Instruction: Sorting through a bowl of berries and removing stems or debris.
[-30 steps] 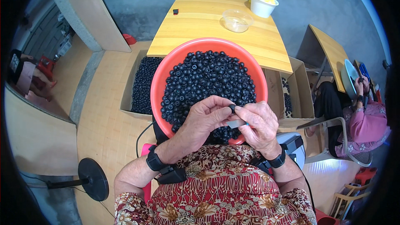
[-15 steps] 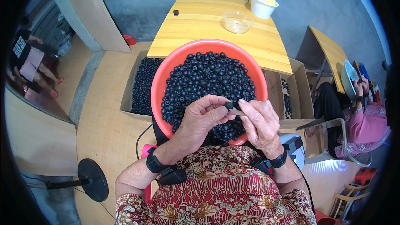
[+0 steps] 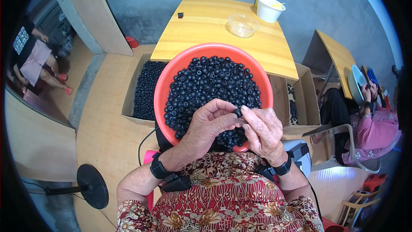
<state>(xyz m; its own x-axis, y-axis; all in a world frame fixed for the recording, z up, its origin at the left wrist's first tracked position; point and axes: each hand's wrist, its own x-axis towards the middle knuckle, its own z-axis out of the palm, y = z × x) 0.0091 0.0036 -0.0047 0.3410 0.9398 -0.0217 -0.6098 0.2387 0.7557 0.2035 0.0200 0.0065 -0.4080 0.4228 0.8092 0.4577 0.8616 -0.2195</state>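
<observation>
Above the near part of a red basin [image 3: 159, 103] both my hands meet, fingertips almost touching. My left hand [image 3: 208, 124] is closed, pinching a small black round piece [image 3: 237, 112] between thumb and forefinger. My right hand [image 3: 265, 134] is closed too, its thumb and fingers pressed on a thin, flat greyish tool [image 3: 240, 121], mostly hidden by the fingers; its exact kind cannot be told. The basin is heaped with black round pieces [image 3: 210, 81], several showing a hole or hollow in one side.
Beyond the basin stands a wooden table [image 3: 193, 30] with a clear plastic bowl [image 3: 243, 25] and a white tub [image 3: 270, 9]. Cardboard boxes [image 3: 310, 103] flank the basin. A co-worker [image 3: 373, 133] sits at right; another person [image 3: 36, 60] stands far left. A black round-based stand [image 3: 92, 185] is lower left.
My right fingers have closed in on the black piece, and less of the flat tool shows. The view has shifted slightly. The person at far left has come further into view.
</observation>
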